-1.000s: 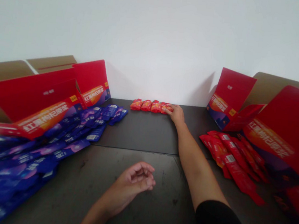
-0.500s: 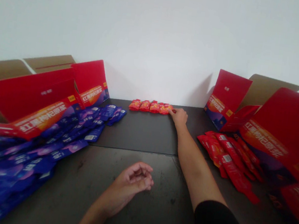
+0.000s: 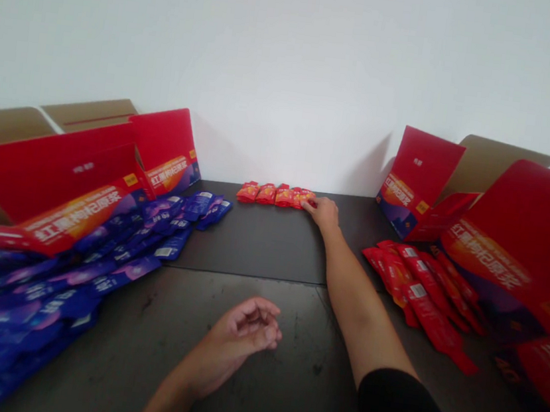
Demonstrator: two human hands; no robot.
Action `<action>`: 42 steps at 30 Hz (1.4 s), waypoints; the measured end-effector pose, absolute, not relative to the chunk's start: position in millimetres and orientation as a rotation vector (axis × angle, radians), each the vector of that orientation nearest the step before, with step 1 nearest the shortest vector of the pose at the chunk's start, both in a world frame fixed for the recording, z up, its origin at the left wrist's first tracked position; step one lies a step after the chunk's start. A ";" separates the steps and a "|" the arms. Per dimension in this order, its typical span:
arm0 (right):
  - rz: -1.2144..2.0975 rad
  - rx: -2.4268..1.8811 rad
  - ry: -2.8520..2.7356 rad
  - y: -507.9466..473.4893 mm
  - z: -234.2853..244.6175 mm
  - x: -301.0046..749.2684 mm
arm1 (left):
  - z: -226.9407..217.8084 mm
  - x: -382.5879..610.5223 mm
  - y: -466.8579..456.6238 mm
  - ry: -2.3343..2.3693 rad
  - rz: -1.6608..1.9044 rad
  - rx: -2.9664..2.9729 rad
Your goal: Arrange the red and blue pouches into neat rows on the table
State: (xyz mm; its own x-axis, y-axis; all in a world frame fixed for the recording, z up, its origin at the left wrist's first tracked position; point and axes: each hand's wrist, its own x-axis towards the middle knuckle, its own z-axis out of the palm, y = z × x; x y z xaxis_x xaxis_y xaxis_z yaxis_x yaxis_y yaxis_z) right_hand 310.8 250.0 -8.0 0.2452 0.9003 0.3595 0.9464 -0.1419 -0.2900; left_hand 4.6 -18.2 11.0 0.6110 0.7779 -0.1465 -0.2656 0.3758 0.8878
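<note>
My right hand [image 3: 323, 213] reaches to the back of the dark table, its thumb and fingers closed on the rightmost red sachet [image 3: 300, 198] of a short row. The other red sachets [image 3: 266, 194] in that row stand side by side close to the wall. Over the front part of the table hovers my left hand [image 3: 245, 336], palm turned inward, fingers loosely curled and apart from the thumb, with nothing in it.
Blue sachets [image 3: 135, 242] lie heaped along the left, before an opened red carton [image 3: 57, 186]. At right, long red sachets [image 3: 411, 276] lie in a pile beside more red cartons [image 3: 417, 190]. A seam crosses the table [image 3: 249, 250].
My right hand has shifted slightly left, pressing the end sachet closer against the row. My left hand has barely moved.
</note>
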 end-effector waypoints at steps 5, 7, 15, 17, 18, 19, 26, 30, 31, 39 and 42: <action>-0.112 -2.038 -1.693 251.1 -10.0 313.4 | 11.6 4.7 -18.0 0.632 0.722 0.964; -0.101 -2.026 -1.675 251.7 -11.4 314.6 | 12.3 5.1 -17.8 0.639 0.720 0.964; -0.053 -1.962 -1.645 253.7 -17.9 319.2 | 12.2 5.2 -18.3 0.646 0.728 0.965; -0.035 -1.956 -1.642 253.4 -18.0 319.1 | 12.9 5.2 -18.2 0.648 0.725 0.963; -0.031 -1.956 -1.639 252.8 -17.5 318.7 | 13.1 5.2 -18.1 0.647 0.725 0.960; -0.037 -1.953 -1.636 251.9 -16.6 318.1 | 13.3 5.3 -18.0 0.644 0.727 0.957; -0.329 -1.872 -1.466 225.7 -2.9 300.8 | 10.1 6.1 -17.5 0.615 0.744 0.959; -0.445 -1.825 -1.513 180.5 3.7 274.5 | 11.3 5.3 -17.3 0.595 0.752 0.948; -0.464 -1.813 -1.565 164.1 5.0 268.2 | 11.7 4.8 -17.2 0.586 0.755 0.938; -0.392 -2.043 -1.717 -16.9 20.9 296.1 | 11.0 1.3 -16.4 0.574 0.755 0.916; -0.311 -2.217 -1.621 -77.8 27.9 331.7 | 10.4 0.2 -16.1 0.562 0.747 0.931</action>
State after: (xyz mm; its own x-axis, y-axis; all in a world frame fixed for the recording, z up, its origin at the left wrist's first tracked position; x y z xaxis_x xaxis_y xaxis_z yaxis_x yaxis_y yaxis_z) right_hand 331.7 -77.8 27.9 0.3118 0.8663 0.3902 0.9492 -0.2657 -0.1685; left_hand 0.2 -16.1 10.4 0.6231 0.7741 -0.1122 -0.3226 0.3850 0.8647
